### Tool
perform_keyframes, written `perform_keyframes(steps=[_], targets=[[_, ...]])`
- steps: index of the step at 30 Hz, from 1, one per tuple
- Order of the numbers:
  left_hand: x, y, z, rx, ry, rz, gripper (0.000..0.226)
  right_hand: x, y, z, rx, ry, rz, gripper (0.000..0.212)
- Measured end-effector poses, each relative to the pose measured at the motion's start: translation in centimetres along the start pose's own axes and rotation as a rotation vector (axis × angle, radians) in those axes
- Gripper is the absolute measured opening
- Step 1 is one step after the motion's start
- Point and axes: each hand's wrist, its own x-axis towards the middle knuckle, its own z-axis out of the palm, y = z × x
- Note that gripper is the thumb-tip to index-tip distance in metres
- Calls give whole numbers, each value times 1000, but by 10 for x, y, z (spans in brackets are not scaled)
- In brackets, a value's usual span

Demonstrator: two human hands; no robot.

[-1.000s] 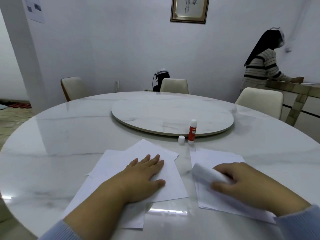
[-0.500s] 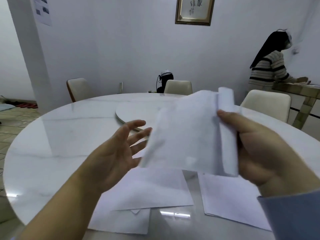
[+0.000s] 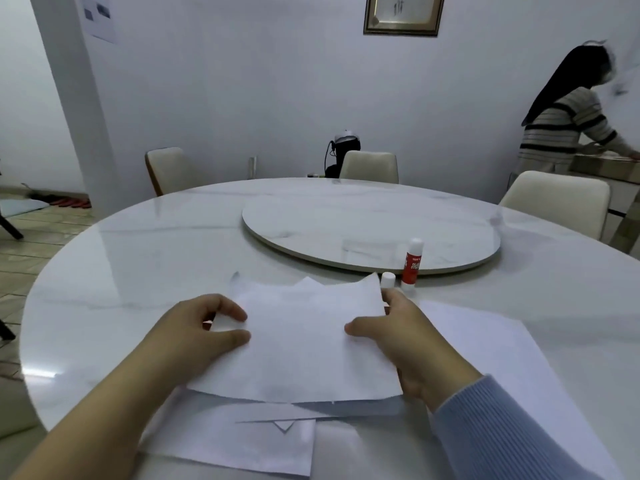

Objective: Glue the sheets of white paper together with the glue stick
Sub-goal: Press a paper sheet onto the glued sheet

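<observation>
A white sheet of paper (image 3: pixel 304 344) is held just above the table by both hands. My left hand (image 3: pixel 197 334) pinches its left edge and my right hand (image 3: pixel 401 344) grips its right edge. Under it lie other white sheets (image 3: pixel 242 441), overlapping near the table's front edge. Another stack of white paper (image 3: pixel 498 368) lies to the right of my right hand. The red glue stick (image 3: pixel 411 265) stands upright and uncapped beyond the sheets, with its white cap (image 3: pixel 388 280) beside it on the left.
The round marble table (image 3: pixel 138 258) has a raised turntable (image 3: pixel 367 226) in its middle, just behind the glue stick. Cream chairs (image 3: pixel 557 202) stand around the far side. A person in a striped sweater (image 3: pixel 568 129) works at a side counter at the far right.
My right hand lifted a sheet from the right stack and raised it. Both hands now hold it flat and low over the left-hand sheets.
</observation>
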Motion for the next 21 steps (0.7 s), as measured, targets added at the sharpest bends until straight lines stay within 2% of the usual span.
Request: perform_keyframes(steps=[6,12,15,21], targets=[[-2,-6,-3,175,-8,4,20,3,5,0,-370,118,-72,76],[-6,-5,-6,176,7,3,17,-1,2,-6,-415,139,-101,78],[-11,-2,-7,205,11,28,16,-4,1,-10,-433,118,-145,67],[-14,-3,-9,274,-10,25,18,3,7,-14,-560,72,-168,14]])
